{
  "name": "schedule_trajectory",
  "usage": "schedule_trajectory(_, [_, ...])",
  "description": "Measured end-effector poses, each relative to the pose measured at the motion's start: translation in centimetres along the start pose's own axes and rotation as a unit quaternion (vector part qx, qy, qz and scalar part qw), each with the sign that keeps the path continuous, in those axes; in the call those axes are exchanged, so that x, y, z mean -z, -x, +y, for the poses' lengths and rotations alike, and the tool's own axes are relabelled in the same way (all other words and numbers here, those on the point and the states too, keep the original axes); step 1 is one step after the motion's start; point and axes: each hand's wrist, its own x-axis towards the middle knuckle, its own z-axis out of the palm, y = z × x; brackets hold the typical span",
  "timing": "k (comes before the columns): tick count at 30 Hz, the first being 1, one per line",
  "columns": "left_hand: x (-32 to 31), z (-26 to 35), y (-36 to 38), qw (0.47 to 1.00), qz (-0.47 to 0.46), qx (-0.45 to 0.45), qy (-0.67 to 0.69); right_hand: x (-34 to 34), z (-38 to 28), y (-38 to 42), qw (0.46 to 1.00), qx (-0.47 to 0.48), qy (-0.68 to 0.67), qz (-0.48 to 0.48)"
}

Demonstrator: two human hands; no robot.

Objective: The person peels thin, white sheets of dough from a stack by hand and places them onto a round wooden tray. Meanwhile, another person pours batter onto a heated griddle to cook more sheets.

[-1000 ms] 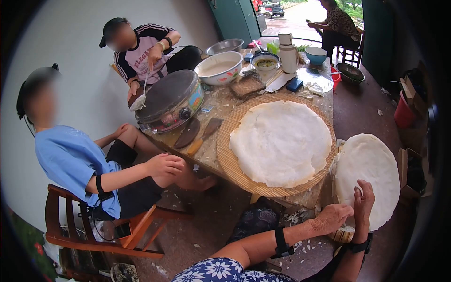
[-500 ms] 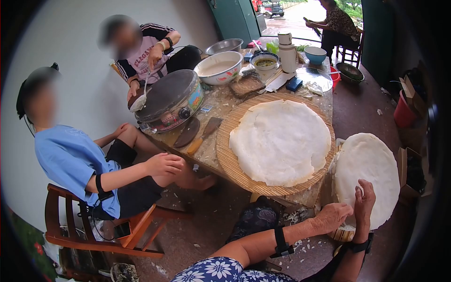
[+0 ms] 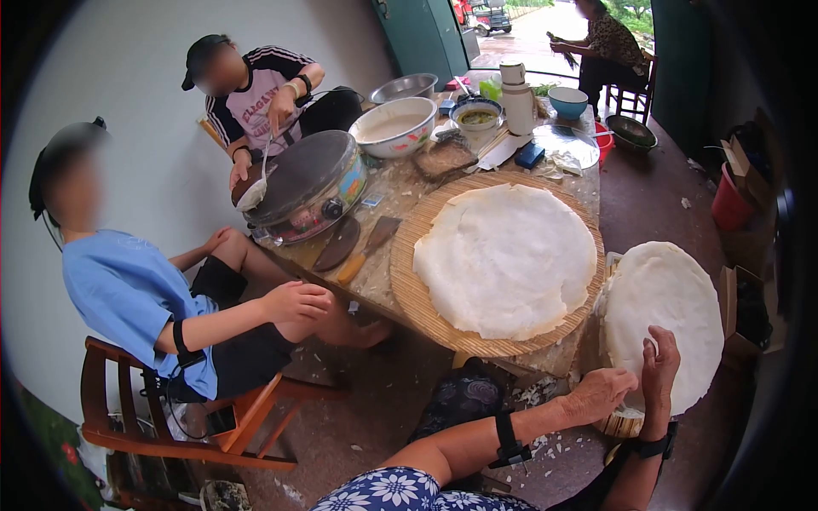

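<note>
My left hand (image 3: 603, 395) is closed in a pinch over the near left edge of a stack of thin, round white flatbreads (image 3: 673, 298). What its fingertips hold, if anything, is too small to make out. Beside it, my right hand (image 3: 661, 366) is raised over the same stack, with fingers loosely bent and apart and nothing visible in them. A woven support (image 3: 620, 424) shows beneath the stack. More thin white flatbread (image 3: 507, 260) lies on a round woven mat (image 3: 409, 294) on the table, to the left of my hands.
Across the table, a person's hand holds a ladle (image 3: 253, 196) at the round griddle (image 3: 311, 175). Another person sits at left, hands on knees. A batter bowl (image 3: 394, 128), soup bowl (image 3: 477, 117), thermos (image 3: 516, 102) and wooden-handled scraper (image 3: 366, 251) are on the table. Boxes stand at right.
The view has shifted slightly. My hands keep their pose by the stack. Across the table, the person's head has tilted and the ladle has moved slightly at the griddle's edge.
</note>
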Motion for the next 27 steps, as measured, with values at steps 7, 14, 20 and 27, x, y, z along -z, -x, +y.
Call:
schedule_trajectory(7, [-0.28, -0.21, 0.12, 1.0, -0.009, 0.006, -0.015, 0.09, 0.26, 0.01, 1.0, 0.004, 0.005, 0.002])
schedule_trajectory(14, [-0.54, -0.36, 0.15, 1.0, -0.015, 0.025, -0.003, 0.06, -0.14, -0.08, 1.0, 0.006, -0.001, -0.003])
schedule_trajectory(20, [-0.48, -0.26, 0.11, 1.0, -0.009, 0.02, 0.002, 0.02, -0.06, -0.03, 1.0, 0.003, -0.016, -0.001])
schedule_trajectory(27, [-0.59, -0.24, 0.12, 1.0, -0.009, 0.02, -0.006, 0.08, -0.06, 0.05, 1.0, 0.003, -0.003, -0.003])
